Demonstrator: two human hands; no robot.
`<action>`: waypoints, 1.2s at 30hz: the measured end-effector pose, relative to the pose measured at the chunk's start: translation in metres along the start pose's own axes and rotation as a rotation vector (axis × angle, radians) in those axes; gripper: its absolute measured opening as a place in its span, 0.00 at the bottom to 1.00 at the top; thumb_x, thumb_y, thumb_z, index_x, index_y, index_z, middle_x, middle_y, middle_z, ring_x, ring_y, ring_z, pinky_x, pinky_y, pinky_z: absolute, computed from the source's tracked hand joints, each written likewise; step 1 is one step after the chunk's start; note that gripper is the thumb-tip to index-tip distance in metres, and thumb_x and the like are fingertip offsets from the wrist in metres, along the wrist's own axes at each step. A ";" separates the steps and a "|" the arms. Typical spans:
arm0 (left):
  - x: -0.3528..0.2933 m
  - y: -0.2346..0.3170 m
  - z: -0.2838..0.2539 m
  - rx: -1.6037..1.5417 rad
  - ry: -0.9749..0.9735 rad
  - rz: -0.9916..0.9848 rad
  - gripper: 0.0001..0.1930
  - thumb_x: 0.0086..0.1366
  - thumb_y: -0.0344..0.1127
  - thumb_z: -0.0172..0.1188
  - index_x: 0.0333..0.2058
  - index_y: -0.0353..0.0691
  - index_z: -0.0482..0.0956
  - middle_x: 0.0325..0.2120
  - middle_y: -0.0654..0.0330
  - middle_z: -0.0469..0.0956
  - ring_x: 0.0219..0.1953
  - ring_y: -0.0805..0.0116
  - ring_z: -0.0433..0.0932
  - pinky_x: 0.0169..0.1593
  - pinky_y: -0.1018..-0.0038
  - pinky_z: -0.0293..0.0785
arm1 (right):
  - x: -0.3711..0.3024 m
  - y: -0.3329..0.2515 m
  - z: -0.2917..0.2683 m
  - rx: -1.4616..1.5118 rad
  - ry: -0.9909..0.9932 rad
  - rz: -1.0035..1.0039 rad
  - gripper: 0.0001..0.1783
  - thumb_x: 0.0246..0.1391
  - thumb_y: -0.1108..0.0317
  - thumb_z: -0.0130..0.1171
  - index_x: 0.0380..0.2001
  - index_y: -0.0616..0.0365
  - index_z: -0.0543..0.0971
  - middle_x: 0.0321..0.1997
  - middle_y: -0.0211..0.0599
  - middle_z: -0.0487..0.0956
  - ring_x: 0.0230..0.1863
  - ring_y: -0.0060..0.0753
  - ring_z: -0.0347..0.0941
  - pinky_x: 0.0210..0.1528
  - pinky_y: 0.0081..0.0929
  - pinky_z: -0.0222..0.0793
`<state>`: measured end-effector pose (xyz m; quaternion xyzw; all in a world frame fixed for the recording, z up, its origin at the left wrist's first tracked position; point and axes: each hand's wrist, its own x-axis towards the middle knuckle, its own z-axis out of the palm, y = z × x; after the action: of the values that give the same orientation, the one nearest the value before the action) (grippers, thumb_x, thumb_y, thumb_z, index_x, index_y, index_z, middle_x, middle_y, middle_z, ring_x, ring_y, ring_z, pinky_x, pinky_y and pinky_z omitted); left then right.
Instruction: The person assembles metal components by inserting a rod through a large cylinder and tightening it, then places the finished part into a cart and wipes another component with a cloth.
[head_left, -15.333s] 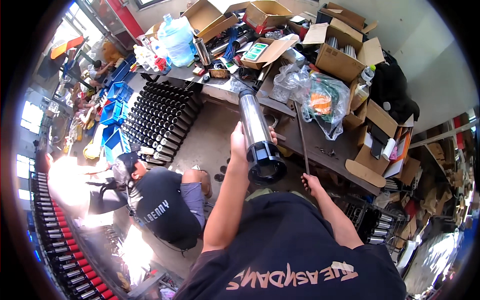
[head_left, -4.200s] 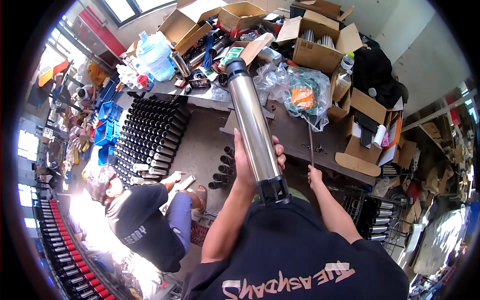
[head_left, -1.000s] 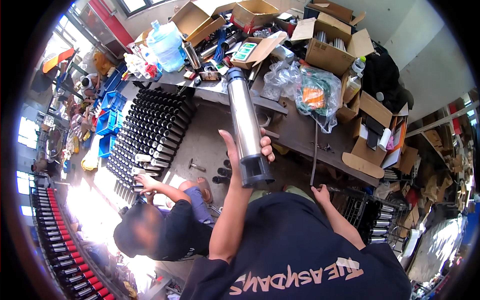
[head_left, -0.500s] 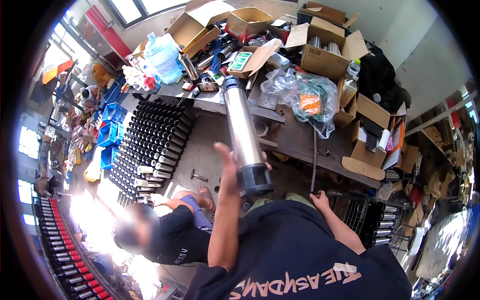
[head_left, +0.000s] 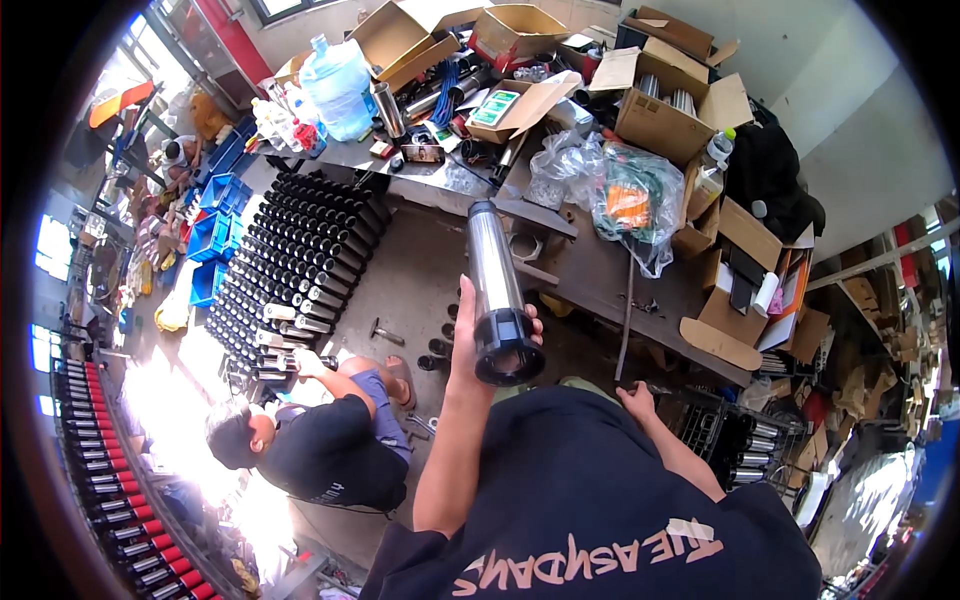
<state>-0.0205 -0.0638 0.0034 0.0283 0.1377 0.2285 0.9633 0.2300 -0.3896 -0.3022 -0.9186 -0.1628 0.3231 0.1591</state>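
My left hand is wrapped around a shiny metal cylinder with black end caps. Its wider ribbed cap, with an open round end, tilts toward me; the narrower end points at the bench. My right hand is low by my right side, fingers curled at the near end of a long thin metal bar. That bar reaches out past the front edge of the dark workbench. Beyond the cylinder, a metal fixture with a round opening sits at the bench edge.
To my left a co-worker sits beside a dense rack of upright black-capped cylinders. Cardboard boxes, plastic bags and a blue water jug crowd the bench. A hammer lies on the floor.
The cylinder has come down and nearer to me, its open ribbed end now turned more toward me. My right hand stays at the bar. The co-worker has turned toward the rack.
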 end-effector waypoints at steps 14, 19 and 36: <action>0.017 -0.008 0.030 -0.087 -0.115 0.059 0.37 0.70 0.69 0.43 0.47 0.32 0.70 0.37 0.48 0.75 0.37 0.54 0.77 0.40 0.62 0.80 | 0.017 -0.042 0.000 0.118 -0.003 -0.042 0.38 0.44 0.62 0.60 0.61 0.62 0.68 0.51 0.50 0.81 0.55 0.52 0.76 0.58 0.41 0.71; 0.020 -0.005 0.028 -0.107 -0.139 0.071 0.40 0.70 0.67 0.45 0.52 0.25 0.66 0.39 0.46 0.75 0.37 0.52 0.76 0.41 0.62 0.78 | 0.015 -0.047 0.004 0.148 -0.031 -0.039 0.40 0.44 0.61 0.62 0.62 0.62 0.67 0.54 0.52 0.79 0.57 0.52 0.75 0.59 0.41 0.70; 0.033 0.003 0.039 -0.068 -0.105 -0.020 0.41 0.69 0.67 0.47 0.47 0.22 0.65 0.39 0.48 0.73 0.40 0.55 0.76 0.44 0.64 0.81 | 0.068 -0.047 0.009 0.411 -0.035 -0.107 0.34 0.46 0.69 0.61 0.59 0.62 0.69 0.48 0.44 0.81 0.49 0.43 0.77 0.55 0.36 0.71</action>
<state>0.0173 -0.0462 0.0332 0.0058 0.0793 0.2214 0.9719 0.2656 -0.3185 -0.3271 -0.8511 -0.1446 0.3567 0.3570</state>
